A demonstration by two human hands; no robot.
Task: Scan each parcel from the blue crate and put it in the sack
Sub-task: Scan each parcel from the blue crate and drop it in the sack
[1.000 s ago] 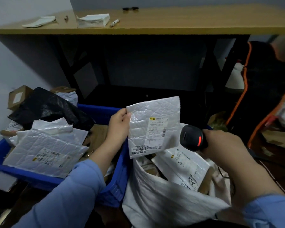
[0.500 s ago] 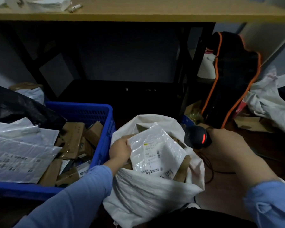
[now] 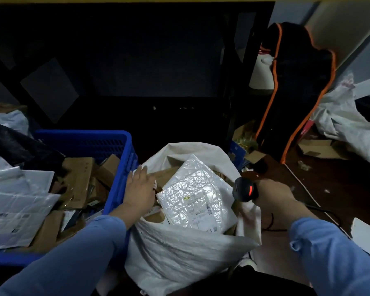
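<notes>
The white bubble-wrap parcel [image 3: 195,195] lies label up on top of the heap inside the white sack [image 3: 179,248], tilted across brown cartons that fill the mouth nearly to the rim. The left hand [image 3: 140,184] is spread flat with straight fingers over the sack's left lip, just beside the parcel and gripping nothing; I cannot tell whether it touches the parcel's edge. The right hand [image 3: 273,195] is clenched around the black scanner [image 3: 245,189], whose red light glows, held over the sack's right rim. The blue crate [image 3: 124,159] stands pressed against the sack on the left, with white mailers [image 3: 15,201] and cardboard boxes [image 3: 79,180] piled in it, so much of the task looks undone. The main risk, as I judge it, is the sack: it is soft, slack at the near rim and already heaped, so a glossy mailer resting high and tilted could slide over the sagging edge onto the floor, or the mouth could fold shut under the next drop. With crate and sack touching, a parcel that spills left could land back among the unscanned ones and be counted twice or missed. The scanner's cable [image 3: 320,208] trails across the floor by the right sleeve and could snag on a wide reach.
</notes>
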